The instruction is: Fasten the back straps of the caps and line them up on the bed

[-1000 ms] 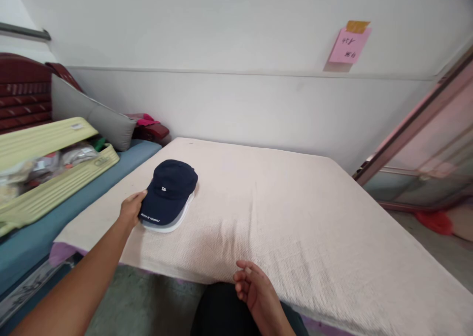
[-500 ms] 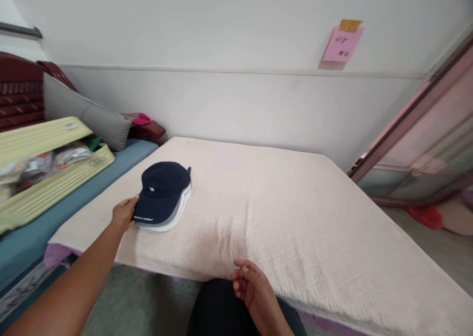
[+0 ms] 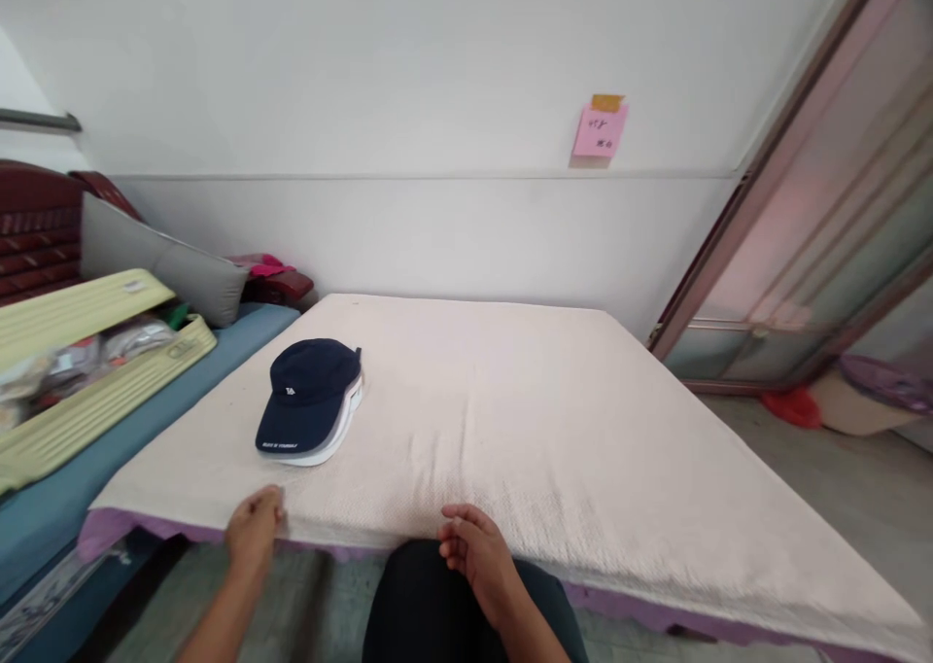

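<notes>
A stack of caps lies on the cream cloth, on its left part. On top is a navy cap with a small white logo and white lettering along its brim. Below it show the pale brims of a white cap and a greyish one. My left hand is at the cloth's front edge, just below the caps and apart from them. Its fingers are curled together, and nothing shows in them. Near my knee at the front edge, my right hand is loosely bent, holding nothing, thumb and fingers apart.
To the left, a blue mattress carries a grey pillow and a pale yellow container with bagged items. A pink note is taped to the white wall. Sliding glass doors stand at right.
My left hand has let go of the navy cap's brim and drawn back toward the front edge. The caps stay stacked on the cloth. The view has turned somewhat to the right.
</notes>
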A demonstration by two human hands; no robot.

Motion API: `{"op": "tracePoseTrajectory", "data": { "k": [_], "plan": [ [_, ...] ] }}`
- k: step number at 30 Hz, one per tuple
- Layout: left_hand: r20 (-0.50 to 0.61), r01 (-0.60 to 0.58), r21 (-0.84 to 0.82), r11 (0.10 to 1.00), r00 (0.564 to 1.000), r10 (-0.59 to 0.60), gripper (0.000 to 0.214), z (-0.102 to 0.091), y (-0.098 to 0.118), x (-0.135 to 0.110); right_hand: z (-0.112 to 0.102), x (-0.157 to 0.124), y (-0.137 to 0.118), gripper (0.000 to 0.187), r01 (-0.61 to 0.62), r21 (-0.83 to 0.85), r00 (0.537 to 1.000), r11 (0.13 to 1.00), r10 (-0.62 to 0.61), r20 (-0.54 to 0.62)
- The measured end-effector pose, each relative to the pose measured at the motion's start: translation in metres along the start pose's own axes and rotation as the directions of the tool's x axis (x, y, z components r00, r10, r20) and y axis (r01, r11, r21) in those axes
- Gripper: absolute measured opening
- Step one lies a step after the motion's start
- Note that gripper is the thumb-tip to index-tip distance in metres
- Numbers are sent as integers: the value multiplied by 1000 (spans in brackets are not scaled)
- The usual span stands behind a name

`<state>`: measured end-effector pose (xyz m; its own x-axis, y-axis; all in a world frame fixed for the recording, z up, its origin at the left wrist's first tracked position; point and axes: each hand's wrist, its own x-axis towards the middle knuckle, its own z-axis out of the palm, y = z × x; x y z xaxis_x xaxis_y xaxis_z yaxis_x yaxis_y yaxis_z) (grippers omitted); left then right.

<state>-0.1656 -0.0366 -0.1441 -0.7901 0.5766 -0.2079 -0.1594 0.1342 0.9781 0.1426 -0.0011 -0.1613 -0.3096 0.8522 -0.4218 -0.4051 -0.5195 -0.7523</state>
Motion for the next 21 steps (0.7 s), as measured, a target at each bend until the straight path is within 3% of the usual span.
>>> {"op": "tracePoseTrajectory", "data": {
  "k": [5,10,13,16,21],
  "plan": [
    [128,-2,63,998,992,-6,27,17,-38,-98,-9,-5,-3,24,42,-137,999,990,-44,-10],
    [372,-49,56,997,928,25,35,55,-19,-174,-26,-18,-11,26,74,-155,997,985,-76,-8],
    [515,-61,42,997,856,31,34,75,-4,-204,-42,-32,-11,27,79,-153,996,985,-84,-31],
    [597,-9,45,999,802,-20,36,83,-5,-226,-60,-52,-4,27,56,-144,995,988,-68,-79],
    [610,154,77,985,775,-169,37,75,-25,-243,-79,-80,5,26,47,-101,988,994,-61,-139]
  ]
}}
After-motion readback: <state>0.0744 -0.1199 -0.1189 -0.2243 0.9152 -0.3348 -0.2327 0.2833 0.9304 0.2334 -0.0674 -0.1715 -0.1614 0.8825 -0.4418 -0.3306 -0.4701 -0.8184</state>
